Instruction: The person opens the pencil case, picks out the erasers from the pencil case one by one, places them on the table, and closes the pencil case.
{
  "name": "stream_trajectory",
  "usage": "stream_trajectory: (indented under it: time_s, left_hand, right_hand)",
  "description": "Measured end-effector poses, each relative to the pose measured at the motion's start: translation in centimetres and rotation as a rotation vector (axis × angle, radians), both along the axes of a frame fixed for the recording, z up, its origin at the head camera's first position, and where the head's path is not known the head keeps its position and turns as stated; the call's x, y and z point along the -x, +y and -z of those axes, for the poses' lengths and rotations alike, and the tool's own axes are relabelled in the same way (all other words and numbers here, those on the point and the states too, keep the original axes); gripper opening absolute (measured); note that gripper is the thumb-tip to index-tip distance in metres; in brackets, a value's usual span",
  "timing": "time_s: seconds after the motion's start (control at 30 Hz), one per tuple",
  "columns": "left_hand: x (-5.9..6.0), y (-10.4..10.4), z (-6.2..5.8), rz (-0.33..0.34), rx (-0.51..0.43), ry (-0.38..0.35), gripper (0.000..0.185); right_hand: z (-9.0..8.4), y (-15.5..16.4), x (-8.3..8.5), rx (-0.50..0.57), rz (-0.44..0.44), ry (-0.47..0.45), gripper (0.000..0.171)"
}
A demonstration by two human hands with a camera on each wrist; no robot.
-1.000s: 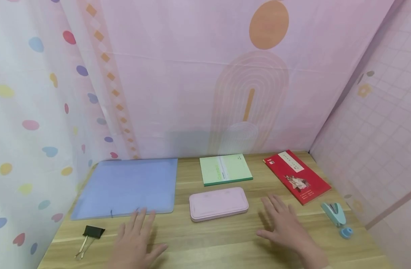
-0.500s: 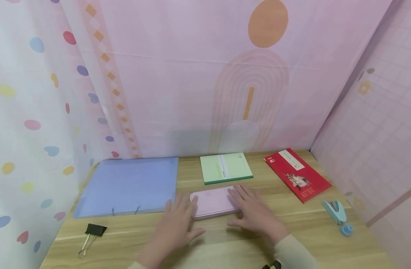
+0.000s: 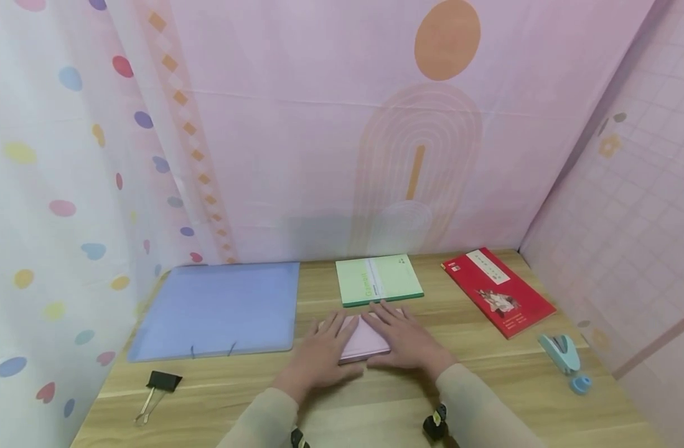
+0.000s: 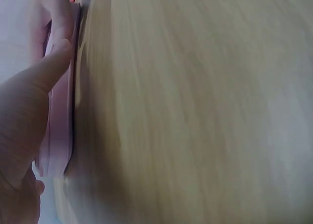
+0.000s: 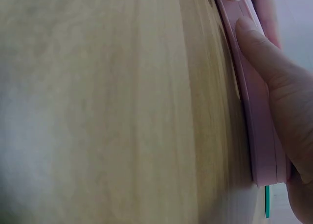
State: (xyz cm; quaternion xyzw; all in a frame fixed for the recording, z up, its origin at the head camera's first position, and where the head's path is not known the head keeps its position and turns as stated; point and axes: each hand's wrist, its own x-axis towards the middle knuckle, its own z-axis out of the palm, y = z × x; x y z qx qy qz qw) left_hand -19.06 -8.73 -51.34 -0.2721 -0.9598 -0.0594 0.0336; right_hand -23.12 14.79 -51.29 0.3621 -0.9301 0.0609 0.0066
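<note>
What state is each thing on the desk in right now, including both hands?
Pink pencil case: lid down, flat on the desk, under both hands.
Left hand: fingers straight, resting on the case, thumb at its near edge.
Right hand: fingers straight, resting on the case, thumb at its near edge.
Blue folder: closed, flat.
Green notebook: closed.
Red booklet: closed.
Black binder clip: lying flat, holding nothing.
Light blue stapler: lying untouched.

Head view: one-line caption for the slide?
Both hands, left hand and right hand, rest on a pink case on a wooden desk.
</note>
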Motion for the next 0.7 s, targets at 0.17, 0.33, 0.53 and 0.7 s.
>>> stream_trajectory:
  time_s: [0.17,0.33,0.53,0.7]
  left_hand:
    - [-0.1,0.2,0.4,0.006,0.008,0.036,0.092]
    - [-1.2,-0.4,0.3,0.042,0.045,0.055,0.089]
    - [-2.7,-1.4,0.5,0.122,0.060,0.062,0.087]
    - [-3.2,-2.2,0.3,0.195,0.038,0.065,0.086]
  right_hand:
    - [0.0,-0.1,-0.5,-0.012,0.004,0.013,0.092]
    - [-0.1,-0.4,-1.8,-0.024,-0.020,0.021,0.091]
    - [-0.1,-0.6,-3.6,-0.033,-0.040,-0.014,0.089]
    - [0.0,-0.4,-4.4,-0.021,-0.073,-0.019,0.087]
